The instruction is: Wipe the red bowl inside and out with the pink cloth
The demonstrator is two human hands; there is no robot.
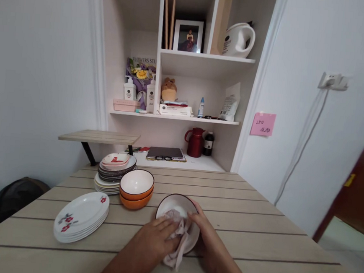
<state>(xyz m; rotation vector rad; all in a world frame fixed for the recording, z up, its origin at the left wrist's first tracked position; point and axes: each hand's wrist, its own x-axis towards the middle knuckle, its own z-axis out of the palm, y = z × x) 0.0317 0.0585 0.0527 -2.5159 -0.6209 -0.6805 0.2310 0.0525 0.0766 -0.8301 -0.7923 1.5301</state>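
Observation:
A white bowl (168,203) with a dark rim is tilted slightly over the table's near middle. My right hand (205,227) grips its right side, thumb over the rim. Inside the bowl, my left hand (153,242) presses a pale pinkish cloth (175,258) against the inner wall, fingers laid over it. One end of that cloth hangs over the near rim. The bowl's outer side and base are hidden. To the left of the bowl stand stacked orange bowls (135,199) with white insides.
White oval plates (83,213) with red flowers are stacked at left. Behind them stands a mixed pile of dishes (116,175), beside a small raised wooden shelf (100,136). At the back, a closed laptop (165,153), glasses and a red jug (195,142) sit under white shelving.

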